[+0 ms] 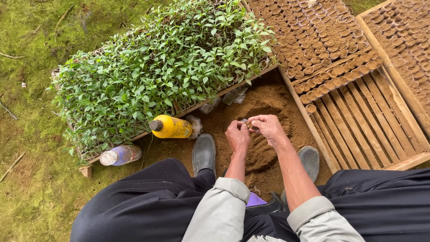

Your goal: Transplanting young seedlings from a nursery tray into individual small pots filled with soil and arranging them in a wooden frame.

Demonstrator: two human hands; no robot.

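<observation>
My left hand (237,136) and my right hand (268,127) meet over a mound of loose brown soil (264,105). Between their fingertips they pinch a small pale pot or plug (246,122); most of it is hidden by the fingers. Both hands hover just above a hollow scooped in the soil. My grey shoes (204,152) rest on the soil on either side of my arms.
A tray of dense green seedlings (161,67) stands to the left. A yellow bottle (172,127) and a clear bottle (120,155) lie beside it. To the right, a wooden slatted tray (367,121) holds rows of soil-filled pots (322,40). Mossy ground (31,89) lies at the far left.
</observation>
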